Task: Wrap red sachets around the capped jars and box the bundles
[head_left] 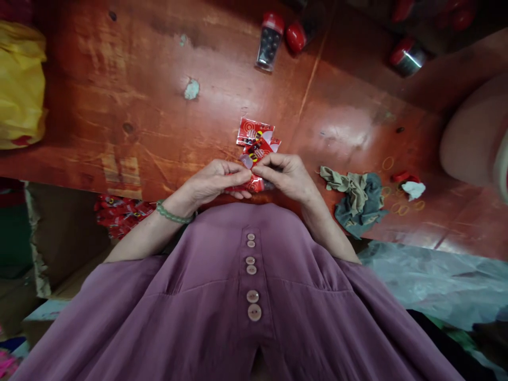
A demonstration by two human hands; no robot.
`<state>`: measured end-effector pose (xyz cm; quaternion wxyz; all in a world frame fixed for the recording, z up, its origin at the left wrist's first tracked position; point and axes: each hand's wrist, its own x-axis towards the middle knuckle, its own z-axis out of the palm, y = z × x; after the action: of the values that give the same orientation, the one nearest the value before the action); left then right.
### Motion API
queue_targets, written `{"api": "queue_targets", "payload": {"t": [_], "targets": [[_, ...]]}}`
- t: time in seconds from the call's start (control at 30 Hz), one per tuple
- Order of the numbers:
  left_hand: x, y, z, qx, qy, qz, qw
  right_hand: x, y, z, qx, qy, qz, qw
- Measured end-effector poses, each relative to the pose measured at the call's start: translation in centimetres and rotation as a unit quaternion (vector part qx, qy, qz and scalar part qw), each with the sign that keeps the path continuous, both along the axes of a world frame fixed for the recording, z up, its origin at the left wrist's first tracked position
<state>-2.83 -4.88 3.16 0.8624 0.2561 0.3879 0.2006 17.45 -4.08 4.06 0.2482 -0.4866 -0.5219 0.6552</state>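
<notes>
Near the table's front edge, my left hand (222,180) and my right hand (283,172) meet over a small red printed packet (255,183). Thumb and fingers of the left are closed on the packet's left side. My right hand pinches at its upper edge, thumb against forefinger, close to the left thumb. Just beyond my fingertips lie more red packets (254,129) with yellow and white print, overlapping one another. What is inside the held packet is hidden by my fingers.
A jar of dark balls with a red lid (270,45) stands at the back, other red-lidded jars beside it. To the right lie crumpled grey-green cloths (361,201), rubber bands (401,210) and a pale tub (472,132). A yellow bag (21,84) sits left; below, a cardboard box (67,233) beside red packets (121,214).
</notes>
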Motion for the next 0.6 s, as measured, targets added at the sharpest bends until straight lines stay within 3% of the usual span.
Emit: {"api": "queue_targets", "payload": {"t": [0.1,0.3,0.5,0.6], "targets": [[-0.4,-0.9,0.3,-0.035,-0.022,0.042,0.998,-0.4,-0.6,-0.2,-0.040,0.018,-0.033,0.999],[0.4,-2.8,0.9,-0.082,0.024,0.129,0.988,-1.6,-1.1,0.1,-0.035,0.047,-0.072,0.996],[0.5,-3.1,1.0,-0.090,0.041,0.142,0.985,-0.1,-1.5,0.6,-0.028,0.094,0.046,0.994],[0.4,-3.2,0.5,-0.086,0.037,0.130,0.987,0.7,-2.0,0.8,-0.004,0.054,0.061,0.997]]}}
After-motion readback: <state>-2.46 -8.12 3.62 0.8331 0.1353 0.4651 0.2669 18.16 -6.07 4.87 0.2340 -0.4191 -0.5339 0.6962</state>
